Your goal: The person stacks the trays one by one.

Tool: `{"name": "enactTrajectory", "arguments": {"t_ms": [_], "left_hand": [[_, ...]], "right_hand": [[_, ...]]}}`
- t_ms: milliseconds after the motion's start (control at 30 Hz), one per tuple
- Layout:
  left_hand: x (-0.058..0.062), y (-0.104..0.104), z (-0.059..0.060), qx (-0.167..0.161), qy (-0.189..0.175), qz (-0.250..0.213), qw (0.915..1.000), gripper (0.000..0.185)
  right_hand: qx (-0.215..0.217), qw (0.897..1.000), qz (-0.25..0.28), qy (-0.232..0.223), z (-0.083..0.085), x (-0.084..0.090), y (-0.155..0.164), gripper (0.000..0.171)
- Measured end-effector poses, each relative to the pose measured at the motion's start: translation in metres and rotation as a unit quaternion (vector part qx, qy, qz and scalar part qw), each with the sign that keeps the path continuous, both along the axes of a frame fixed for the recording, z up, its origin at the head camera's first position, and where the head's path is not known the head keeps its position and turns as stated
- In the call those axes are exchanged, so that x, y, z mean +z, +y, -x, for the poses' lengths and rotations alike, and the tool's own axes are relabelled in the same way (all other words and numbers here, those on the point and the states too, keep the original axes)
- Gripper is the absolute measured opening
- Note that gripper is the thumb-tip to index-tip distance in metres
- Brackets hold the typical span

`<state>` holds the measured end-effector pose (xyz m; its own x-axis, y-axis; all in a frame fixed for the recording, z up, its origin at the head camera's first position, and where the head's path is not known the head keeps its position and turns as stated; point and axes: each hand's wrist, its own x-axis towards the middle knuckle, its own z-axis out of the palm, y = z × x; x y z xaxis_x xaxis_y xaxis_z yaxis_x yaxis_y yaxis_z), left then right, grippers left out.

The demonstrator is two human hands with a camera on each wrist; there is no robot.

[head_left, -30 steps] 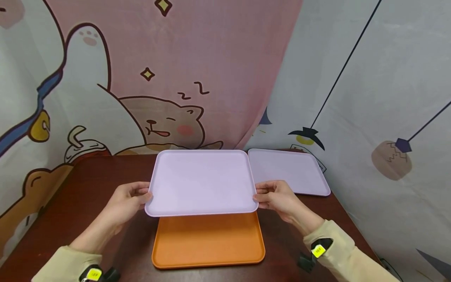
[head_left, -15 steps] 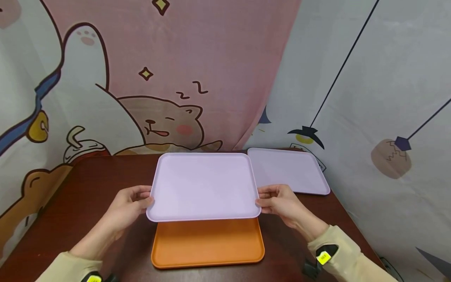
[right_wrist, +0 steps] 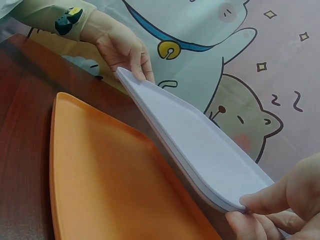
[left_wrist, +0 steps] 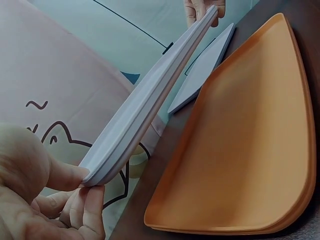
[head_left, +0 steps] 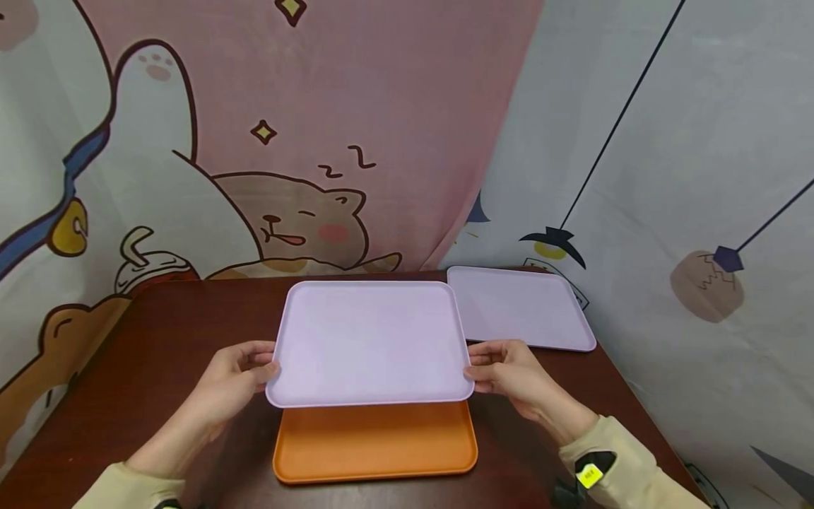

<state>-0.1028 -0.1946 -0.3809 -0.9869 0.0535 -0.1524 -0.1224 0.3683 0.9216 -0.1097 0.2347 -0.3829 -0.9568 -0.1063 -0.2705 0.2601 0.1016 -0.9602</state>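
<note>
While two grips (head_left: 232, 376) (head_left: 511, 376) hold one lilac tray (head_left: 371, 343), one orange tray (head_left: 375, 444) and another lilac tray (head_left: 521, 305) lie nearby.

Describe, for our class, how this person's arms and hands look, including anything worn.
The left hand and right hand are ungloved. The left sleeve and right sleeve are long and pale yellow. Over each cuff sits a dark device, left and right, each with a bright yellow label; the print on the labels is too small to read.
</note>
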Motion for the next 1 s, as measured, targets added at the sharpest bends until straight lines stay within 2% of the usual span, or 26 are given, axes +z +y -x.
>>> {"name": "enactTrajectory", "arguments": {"t_ms": [367,1000], "left_hand": [[-0.006,0.0,-0.005,-0.001,-0.011,-0.028,0.9996,0.041],[-0.009,0.001,-0.012,0.007,-0.017,-0.024,0.9995,0.04]], "right_hand": [[-0.006,1.0,0.01,-0.007,-0.005,-0.003,0.001,0.04],[0.008,1.0,0.009,-0.012,-0.014,-0.011,0.005,0.041]]}}
